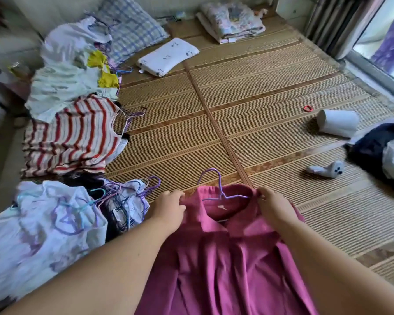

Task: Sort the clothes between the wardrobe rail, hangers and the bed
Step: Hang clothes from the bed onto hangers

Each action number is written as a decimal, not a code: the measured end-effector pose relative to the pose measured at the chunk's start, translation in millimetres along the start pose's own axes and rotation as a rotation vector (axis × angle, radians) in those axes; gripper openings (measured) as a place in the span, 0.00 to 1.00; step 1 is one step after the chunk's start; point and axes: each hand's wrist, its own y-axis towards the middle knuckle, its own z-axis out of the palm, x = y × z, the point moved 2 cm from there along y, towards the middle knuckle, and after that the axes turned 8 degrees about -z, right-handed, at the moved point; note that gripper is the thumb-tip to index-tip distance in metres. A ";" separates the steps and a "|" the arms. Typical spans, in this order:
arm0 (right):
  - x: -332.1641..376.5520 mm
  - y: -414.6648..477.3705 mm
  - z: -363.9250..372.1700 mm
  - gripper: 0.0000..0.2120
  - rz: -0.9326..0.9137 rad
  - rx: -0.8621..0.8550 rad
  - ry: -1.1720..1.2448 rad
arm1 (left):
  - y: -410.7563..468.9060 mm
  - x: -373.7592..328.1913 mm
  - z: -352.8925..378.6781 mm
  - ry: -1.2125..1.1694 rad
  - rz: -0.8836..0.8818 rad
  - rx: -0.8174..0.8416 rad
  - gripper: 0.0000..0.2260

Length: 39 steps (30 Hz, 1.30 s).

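Both hands, left [171, 206] and right [270, 203], pinch the pink shirt [225, 258] at its shoulders, likely to keep it square on the hanger [221, 189] over the bed [259, 98]

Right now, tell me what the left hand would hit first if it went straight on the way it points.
Likely the hook of the purple hanger, just beyond the pink shirt collar that the left hand grips; past it, bare mat. Depth is unclear.
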 end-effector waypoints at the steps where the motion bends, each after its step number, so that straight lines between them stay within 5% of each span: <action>1: 4.4 0.6 1.6 0.20 0.004 0.017 0.016 | 0.3 4.4 -1.9 -0.014 0.000 0.001 0.19; 5: 31.2 -18.0 3.0 0.32 -0.079 0.103 -0.014 | -13.4 21.7 -22.0 -0.022 0.015 0.039 0.26; 15: 199.6 -119.6 4.8 0.32 -0.437 0.262 -0.044 | -117.2 108.4 -107.6 0.006 0.057 -0.026 0.28; 22: 330.2 -201.3 60.9 0.28 -0.629 0.229 -0.139 | -178.6 244.1 -152.5 0.005 0.059 -0.074 0.29; 31: 457.1 -274.3 205.6 0.26 -0.476 0.214 -0.167 | -188.6 445.9 -196.6 0.056 0.136 0.007 0.29; 39: 468.1 -256.9 260.8 0.30 -0.279 0.232 -0.086 | -122.1 492.6 -193.7 0.113 0.155 0.136 0.29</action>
